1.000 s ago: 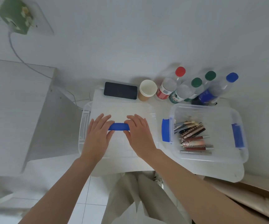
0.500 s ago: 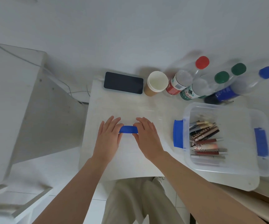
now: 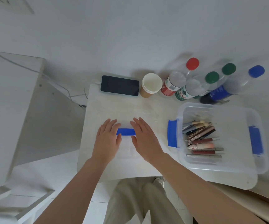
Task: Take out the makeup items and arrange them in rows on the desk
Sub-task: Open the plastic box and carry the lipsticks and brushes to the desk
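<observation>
A clear plastic box [image 3: 258, 135] with blue side latches stands open at the right of the white desk [image 3: 98, 107]. Several makeup pens and tubes [image 3: 201, 139] lie in its left half. The box's clear lid [image 3: 130, 147] with a blue handle [image 3: 126, 131] lies flat on the desk in front of me. My left hand [image 3: 106, 141] and my right hand [image 3: 144, 139] rest on the lid with straight fingers, one at each end of the blue handle.
Along the desk's far edge stand a black phone [image 3: 119, 85], stacked paper cups [image 3: 151, 84] and several plastic bottles [image 3: 195, 84] with red, green and blue caps. A white cabinet [image 3: 9, 110] is at the left. My knees [image 3: 137, 199] show below the desk edge.
The lid has settled flat onto the desk under both hands, further from the left edge. The view has shifted left and down; the hands stay at the handle.
</observation>
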